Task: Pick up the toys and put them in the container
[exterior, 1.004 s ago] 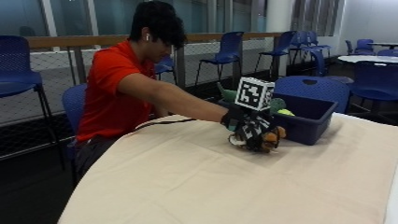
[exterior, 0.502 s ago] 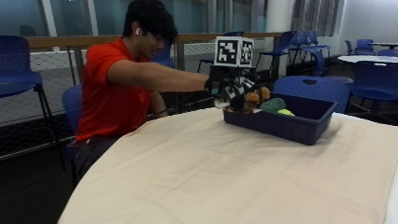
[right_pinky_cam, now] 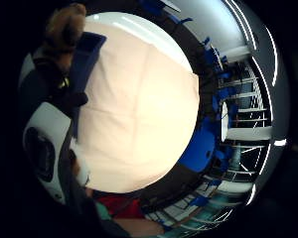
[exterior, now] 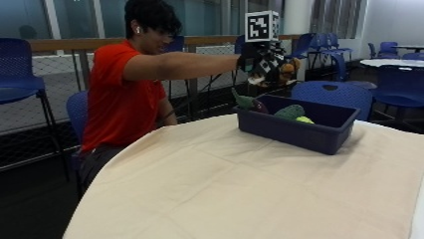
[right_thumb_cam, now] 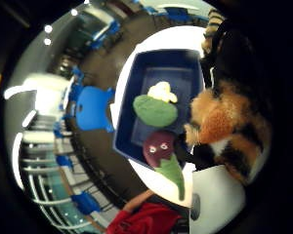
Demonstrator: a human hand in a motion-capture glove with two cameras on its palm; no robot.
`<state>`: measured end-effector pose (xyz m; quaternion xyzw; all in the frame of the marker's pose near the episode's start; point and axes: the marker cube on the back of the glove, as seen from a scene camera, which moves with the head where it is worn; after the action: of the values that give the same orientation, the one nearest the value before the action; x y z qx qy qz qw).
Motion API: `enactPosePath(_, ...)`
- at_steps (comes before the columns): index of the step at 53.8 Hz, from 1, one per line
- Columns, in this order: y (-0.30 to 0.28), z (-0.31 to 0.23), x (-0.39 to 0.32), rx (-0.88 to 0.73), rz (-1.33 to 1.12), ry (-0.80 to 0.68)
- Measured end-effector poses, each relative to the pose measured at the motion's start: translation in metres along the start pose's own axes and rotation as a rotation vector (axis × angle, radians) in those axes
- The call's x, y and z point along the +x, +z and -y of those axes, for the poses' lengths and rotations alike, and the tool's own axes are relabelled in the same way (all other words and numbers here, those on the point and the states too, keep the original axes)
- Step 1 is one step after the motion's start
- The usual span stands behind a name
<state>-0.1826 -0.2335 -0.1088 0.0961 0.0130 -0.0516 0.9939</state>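
A round table (exterior: 218,189) covered with a cream cloth fills the near part of the outside view. Toward its far side sits a dark blue bin (exterior: 295,122), resting flat on the cloth. Inside the bin lie three soft toys: a purple eggplant toy (exterior: 250,103) with a green stem leaning against the wall nearest the person, a green toy (exterior: 290,111) in the middle, and a small yellow toy (exterior: 305,119) just beside it. The thumb-side palm view looks down into the same bin (right_thumb_cam: 151,97) and shows the eggplant toy (right_thumb_cam: 161,148) at the rim, the green toy (right_thumb_cam: 155,111) next to it and the yellow toy (right_thumb_cam: 161,91) touching the green one.

Above the bin, lifted well clear of its rim, is the gloved right hand (exterior: 264,59) at the end of an arm stretched out level. Its fingers are curled round a plush tiger (exterior: 283,69), orange with dark stripes; that toy sits close against the palm (right_thumb_cam: 224,126). Whether the hand is directly over the bin or a little behind it is hard to judge from this angle.

Behind the table sits the person in a red shirt (exterior: 118,99), and farther back stand blue chairs (exterior: 331,94).
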Motion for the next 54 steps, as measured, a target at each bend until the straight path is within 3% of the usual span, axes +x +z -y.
enactPosePath(11, 0.009, 0.009, -0.070, 0.006, 0.041, -0.231)
enactPosePath(17, 0.013, 0.014, -0.091, 0.001, 0.049, -0.212)
enactPosePath(21, 0.020, 0.012, -0.097, -0.053, 0.004, -0.307)
enactPosePath(31, 0.033, 0.012, -0.100, -0.175, -0.019, -0.198)
enactPosePath(35, 0.036, 0.010, -0.085, -0.190, -0.057, -0.247)
enactPosePath(39, 0.034, 0.009, -0.080, -0.200, -0.025, -0.113)
enactPosePath(50, 0.037, -0.013, -0.026, -0.173, -0.006, -0.159)
enactPosePath(54, 0.043, -0.022, -0.006, -0.192, -0.002, -0.057)
